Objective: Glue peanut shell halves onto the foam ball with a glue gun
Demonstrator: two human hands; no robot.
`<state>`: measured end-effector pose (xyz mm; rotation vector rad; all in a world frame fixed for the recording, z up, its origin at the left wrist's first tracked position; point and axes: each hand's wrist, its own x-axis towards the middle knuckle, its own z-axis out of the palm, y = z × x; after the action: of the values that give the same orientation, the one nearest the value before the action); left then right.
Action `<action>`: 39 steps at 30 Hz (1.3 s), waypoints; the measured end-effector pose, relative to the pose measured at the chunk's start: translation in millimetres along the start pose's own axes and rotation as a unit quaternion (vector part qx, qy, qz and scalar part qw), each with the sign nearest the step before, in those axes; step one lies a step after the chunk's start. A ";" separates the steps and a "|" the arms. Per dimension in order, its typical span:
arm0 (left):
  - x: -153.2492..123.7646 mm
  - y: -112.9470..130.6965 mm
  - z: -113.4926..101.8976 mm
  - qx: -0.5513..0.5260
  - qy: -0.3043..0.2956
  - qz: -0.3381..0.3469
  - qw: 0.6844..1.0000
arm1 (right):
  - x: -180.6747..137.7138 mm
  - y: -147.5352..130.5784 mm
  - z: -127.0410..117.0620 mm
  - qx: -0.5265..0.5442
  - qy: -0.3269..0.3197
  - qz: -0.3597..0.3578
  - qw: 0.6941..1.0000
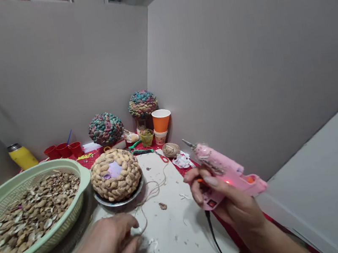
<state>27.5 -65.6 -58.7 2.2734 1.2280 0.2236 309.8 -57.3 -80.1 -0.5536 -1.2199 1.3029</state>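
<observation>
Right hand (232, 202) grips the glue gun (224, 162) around its handle, red lamp lit, nozzle tilted up and apart from the nut ball (124, 187), which rests in the dish (122, 202) beside the basket (81, 168). Left hand (116, 237) is held near the dish with thumb and fingers parted, just beside the twine (145, 218); contact cannot be told. The step appears to be glue preparation; applying glue would call for a steadied ball and fingers clear of the nozzle.

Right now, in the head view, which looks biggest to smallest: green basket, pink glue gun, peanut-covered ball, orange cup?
1. Green basket
2. Pink glue gun and peanut-covered ball: too alike to rank
3. Orange cup
</observation>
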 end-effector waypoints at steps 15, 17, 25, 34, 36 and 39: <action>52.6 15.9 4.5 0.163 -0.087 0.029 0.982 | -33.7 -12.0 -35.0 -0.025 0.105 -0.051 0.993; 78.4 42.9 -9.9 0.152 -0.060 0.058 0.985 | -38.3 -16.9 -35.0 -0.033 0.130 -0.075 0.988; 216.7 114.3 -67.7 0.048 0.050 0.099 0.993 | -65.7 -29.4 -36.4 -0.071 0.228 -0.144 0.960; 242.2 106.5 -71.0 -0.076 0.006 0.019 0.997 | -79.0 -27.1 -41.4 -0.075 0.270 -0.118 0.953; 242.6 106.8 -70.4 -0.108 -0.013 0.011 0.994 | -69.1 -27.2 -43.3 -0.070 0.256 -0.132 0.955; 239.9 108.4 -69.6 -0.147 -0.047 0.011 0.988 | -43.6 -28.7 -45.2 -0.050 0.250 -0.125 0.959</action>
<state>216.0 108.8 31.8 2.0209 1.0473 0.2828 369.8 -90.8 -85.8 -0.7245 -0.8979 0.8215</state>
